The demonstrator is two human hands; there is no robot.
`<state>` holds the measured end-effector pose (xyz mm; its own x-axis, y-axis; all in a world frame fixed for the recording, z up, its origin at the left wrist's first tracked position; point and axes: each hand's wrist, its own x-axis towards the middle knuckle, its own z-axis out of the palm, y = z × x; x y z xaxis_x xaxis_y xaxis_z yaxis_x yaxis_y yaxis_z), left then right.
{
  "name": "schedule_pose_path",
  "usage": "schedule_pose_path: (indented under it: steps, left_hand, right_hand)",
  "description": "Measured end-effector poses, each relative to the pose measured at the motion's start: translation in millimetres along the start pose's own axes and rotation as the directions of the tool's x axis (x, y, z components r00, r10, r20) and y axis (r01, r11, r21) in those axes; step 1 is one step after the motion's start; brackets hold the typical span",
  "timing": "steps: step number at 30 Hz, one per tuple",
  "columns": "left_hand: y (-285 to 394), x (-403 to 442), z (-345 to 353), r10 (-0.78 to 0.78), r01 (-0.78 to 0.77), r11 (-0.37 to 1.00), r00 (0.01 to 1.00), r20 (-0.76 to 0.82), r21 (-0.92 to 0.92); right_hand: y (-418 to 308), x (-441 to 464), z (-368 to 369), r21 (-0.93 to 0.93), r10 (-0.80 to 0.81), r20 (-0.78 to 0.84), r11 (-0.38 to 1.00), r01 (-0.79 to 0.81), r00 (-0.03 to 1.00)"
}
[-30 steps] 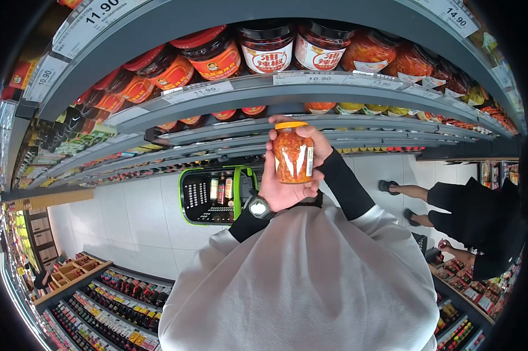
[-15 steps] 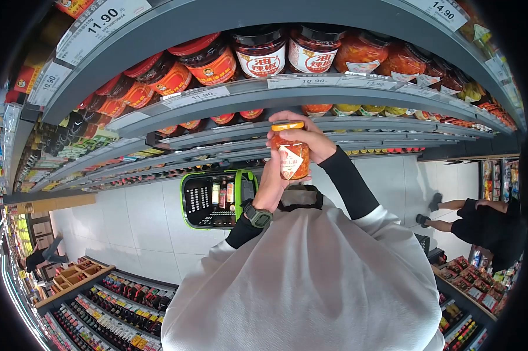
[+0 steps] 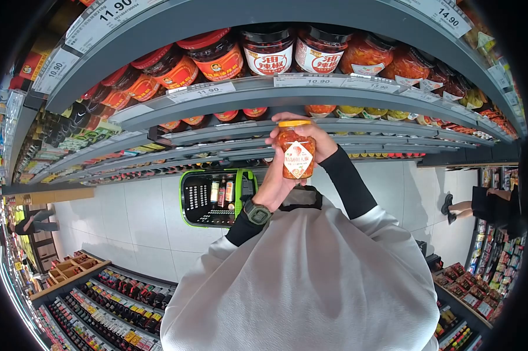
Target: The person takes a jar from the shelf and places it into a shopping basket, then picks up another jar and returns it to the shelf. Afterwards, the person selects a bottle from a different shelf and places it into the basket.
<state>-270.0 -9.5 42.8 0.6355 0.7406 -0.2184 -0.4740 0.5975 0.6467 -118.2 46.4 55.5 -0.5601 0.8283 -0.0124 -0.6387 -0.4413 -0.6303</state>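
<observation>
two hands (image 3: 273,183) (one held jar (image 3: 298,153))

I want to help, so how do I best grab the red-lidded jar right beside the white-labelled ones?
Come from the front and, I think, grip high, just under its red lid, thumb and fingers on opposite sides. The jar stands upright near the shelf edge, but neighbours crowd its middle.

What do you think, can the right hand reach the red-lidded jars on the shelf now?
Probably yes: the red-lidded jars stand near the shelf edge, nothing visibly blocking them. But the right hand should first leave the held jar.
</observation>
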Motion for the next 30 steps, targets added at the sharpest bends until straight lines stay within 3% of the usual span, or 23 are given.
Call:
schedule_pose_path:
  steps: [8, 17, 20, 23, 24, 26, 27, 29, 30]
  left_hand:
    - [4, 0, 8, -0.005, 0.006, 0.999, 1.000, -0.025, 0.047]
    - [-2, 0, 9, -0.030, 0.029, 0.998, 0.999, -0.022, -0.059]
    - [-6, -3, 0, 0.013, -0.017, 0.998, 0.998, 0.063, 0.055]
    - [1, -4, -5, -0.005, 0.005, 1.000, 0.998, 0.056, -0.002]
    - [3, -2, -7, -0.016, 0.016, 0.992, 1.000, -0.008, 0.126]
    - [3, 2, -15, -0.011, 0.061, 0.928, 0.991, -0.136, 0.368]
    - [1, 5, -19, 0.097, -0.017, 0.862, 0.986, -0.132, 0.507]
    - [0, 10, -27, 0.303, -0.149, 0.650, 0.950, -0.075, 0.745]
    - [16, 4, -15, 0.348, -0.106, 0.488, 0.934, -0.082, 0.866]
  right_hand:
    - [-2, 0, 0, 0.031, -0.005, 0.013, 1.000, 0.004, 1.000]
    - [-3, -3, 2, 0.019, 0.002, 0.039, 1.000, -0.002, 0.999]
    - [-6, -3, 1, -0.170, 0.016, 0.069, 0.986, -0.004, 0.998]
    - [-7, -10, 4, -0.251, 0.015, -0.019, 0.968, -0.019, 1.000]
    - [-7, -14, 6, -0.250, -0.008, -0.036, 0.968, -0.001, 0.999]
    - [-5, -18, 7, -0.427, -0.055, -0.096, 0.904, 0.009, 0.994]
    - [-5, -20, 7, -0.511, -0.083, -0.124, 0.859, 0.009, 0.989]
    - [-4, -24, 9, -0.539, -0.121, -0.174, 0.842, 0.008, 0.977]
    - [0, -25, 5, -0.576, -0.147, -0.183, 0.818, 0.015, 0.972]
